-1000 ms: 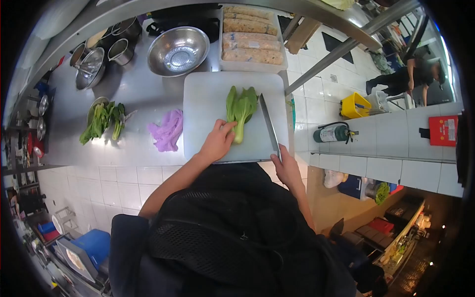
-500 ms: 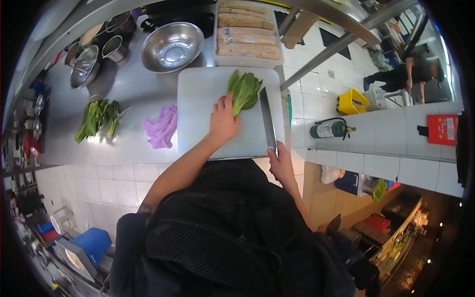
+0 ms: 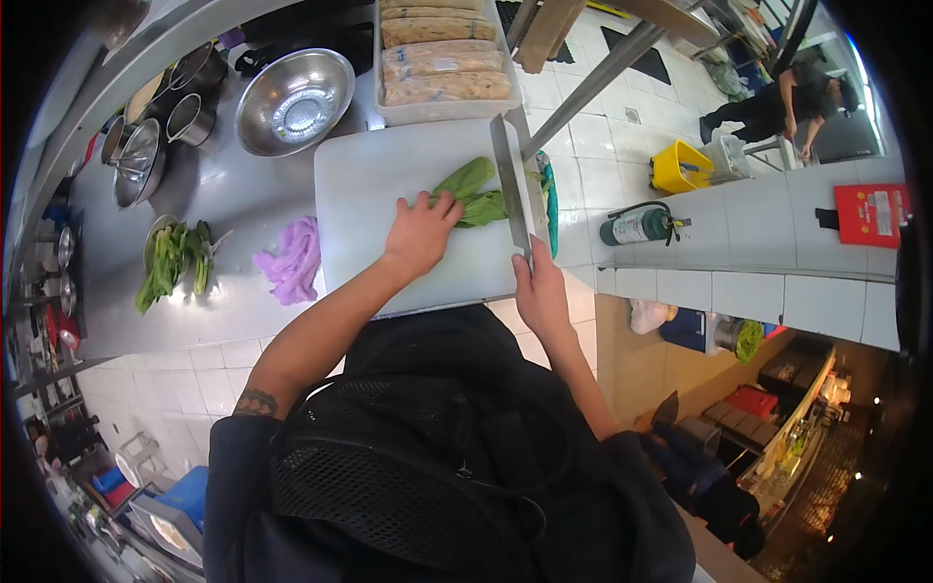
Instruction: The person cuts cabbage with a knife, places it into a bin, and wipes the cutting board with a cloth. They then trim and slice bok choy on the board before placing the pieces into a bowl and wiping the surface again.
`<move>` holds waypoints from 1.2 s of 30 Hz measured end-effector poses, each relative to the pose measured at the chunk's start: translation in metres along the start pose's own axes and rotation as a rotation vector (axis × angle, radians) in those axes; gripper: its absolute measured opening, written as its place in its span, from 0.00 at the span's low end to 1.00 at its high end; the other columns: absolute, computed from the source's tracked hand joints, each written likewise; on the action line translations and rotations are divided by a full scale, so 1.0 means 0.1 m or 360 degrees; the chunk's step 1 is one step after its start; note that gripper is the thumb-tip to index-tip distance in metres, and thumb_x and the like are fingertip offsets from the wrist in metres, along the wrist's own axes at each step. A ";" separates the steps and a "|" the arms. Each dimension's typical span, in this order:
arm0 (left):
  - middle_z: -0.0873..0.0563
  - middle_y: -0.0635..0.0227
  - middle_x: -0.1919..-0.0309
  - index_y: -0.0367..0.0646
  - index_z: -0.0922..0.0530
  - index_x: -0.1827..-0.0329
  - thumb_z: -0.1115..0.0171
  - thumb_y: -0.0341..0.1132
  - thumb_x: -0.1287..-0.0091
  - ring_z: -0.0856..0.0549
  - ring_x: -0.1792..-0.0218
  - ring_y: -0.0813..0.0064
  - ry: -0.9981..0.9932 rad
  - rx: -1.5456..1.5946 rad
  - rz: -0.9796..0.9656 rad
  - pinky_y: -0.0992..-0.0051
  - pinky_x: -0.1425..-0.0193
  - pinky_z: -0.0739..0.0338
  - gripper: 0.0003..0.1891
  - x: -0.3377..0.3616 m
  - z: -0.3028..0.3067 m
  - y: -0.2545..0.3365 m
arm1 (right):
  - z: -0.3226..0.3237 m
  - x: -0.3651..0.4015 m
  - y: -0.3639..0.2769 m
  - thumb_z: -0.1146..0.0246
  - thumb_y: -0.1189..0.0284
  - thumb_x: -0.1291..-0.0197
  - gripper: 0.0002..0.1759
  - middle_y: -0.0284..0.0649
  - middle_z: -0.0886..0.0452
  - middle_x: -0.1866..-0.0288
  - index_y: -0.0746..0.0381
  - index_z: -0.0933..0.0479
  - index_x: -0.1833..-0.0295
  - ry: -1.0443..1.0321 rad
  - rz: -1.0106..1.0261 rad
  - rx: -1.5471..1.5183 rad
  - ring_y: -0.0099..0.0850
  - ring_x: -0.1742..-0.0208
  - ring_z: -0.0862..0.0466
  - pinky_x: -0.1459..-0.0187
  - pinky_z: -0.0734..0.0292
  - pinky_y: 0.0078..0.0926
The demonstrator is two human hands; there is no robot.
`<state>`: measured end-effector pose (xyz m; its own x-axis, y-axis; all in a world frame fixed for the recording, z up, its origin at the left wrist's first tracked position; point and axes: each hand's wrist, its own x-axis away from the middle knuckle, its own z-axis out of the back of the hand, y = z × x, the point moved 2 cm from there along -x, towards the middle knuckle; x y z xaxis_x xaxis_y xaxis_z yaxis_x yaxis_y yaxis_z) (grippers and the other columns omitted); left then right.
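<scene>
My left hand [image 3: 424, 233] presses on a leafy green vegetable [image 3: 476, 194], its fingers curled over the near end, on a white cutting board [image 3: 364, 194]. The leaves point right, toward the blade. My right hand [image 3: 541, 284] is closed round the handle of a large knife [image 3: 509, 180], whose blade points away from me along the board's right side. A crumpled purple cloth [image 3: 292, 260] lies left of the board. Farther left, more leafy greens [image 3: 167, 260] rest on the steel counter [image 3: 238, 194].
Beyond the board stand a steel bowl [image 3: 295, 101] and a container of wrapped packages [image 3: 447, 109]. Pots [image 3: 190, 120] sit at the back left. A metal post [image 3: 593, 89] slants at the right. Another person [image 3: 777, 107] works at the far right.
The vegetable has turned from pointing away to lying more sideways, with my left hand at its near end. The knife blade tilts slightly more to the left. The whole view has shifted.
</scene>
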<state>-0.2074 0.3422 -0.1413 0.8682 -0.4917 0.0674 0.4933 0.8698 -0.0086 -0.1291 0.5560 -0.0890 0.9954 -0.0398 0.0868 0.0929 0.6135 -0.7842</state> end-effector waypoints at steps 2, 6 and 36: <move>0.24 0.63 0.30 0.51 0.27 0.27 0.40 0.33 0.33 0.22 0.36 0.56 0.0011 0.0021 -0.0020 0.43 0.40 0.24 0.28 0.00 0.02 0.00 | -0.12 -0.20 0.07 0.44 0.70 0.23 0.22 0.64 0.17 0.62 0.70 0.30 0.30 -0.0052 0.0034 0.0210 0.61 0.60 0.15 0.57 0.23 0.52; 0.19 0.64 0.36 0.52 0.19 0.40 0.42 0.34 0.32 0.19 0.39 0.57 0.0165 0.0237 0.0003 0.46 0.43 0.23 0.17 -0.08 -0.07 0.06 | -0.30 -0.39 0.49 0.43 0.70 0.24 0.24 0.66 0.17 0.58 0.73 0.31 0.31 -0.0245 -0.0017 0.0472 0.61 0.57 0.15 0.54 0.22 0.54; 0.25 0.46 0.33 0.56 0.21 0.36 0.36 0.37 0.33 0.17 0.44 0.43 0.0655 0.1086 0.0816 0.49 0.39 0.20 0.21 0.74 -0.35 0.07 | 0.05 -0.18 0.50 0.39 0.62 0.24 0.32 0.57 0.16 0.46 0.76 0.33 0.27 -0.0370 -0.0221 0.0069 0.47 0.49 0.14 0.47 0.19 0.40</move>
<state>-0.1377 0.3100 -0.1715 0.9855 0.0946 -0.1407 0.0209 0.7557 0.6546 -0.1424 0.5911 -0.1265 0.9409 0.0533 0.3344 0.2222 0.6481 -0.7285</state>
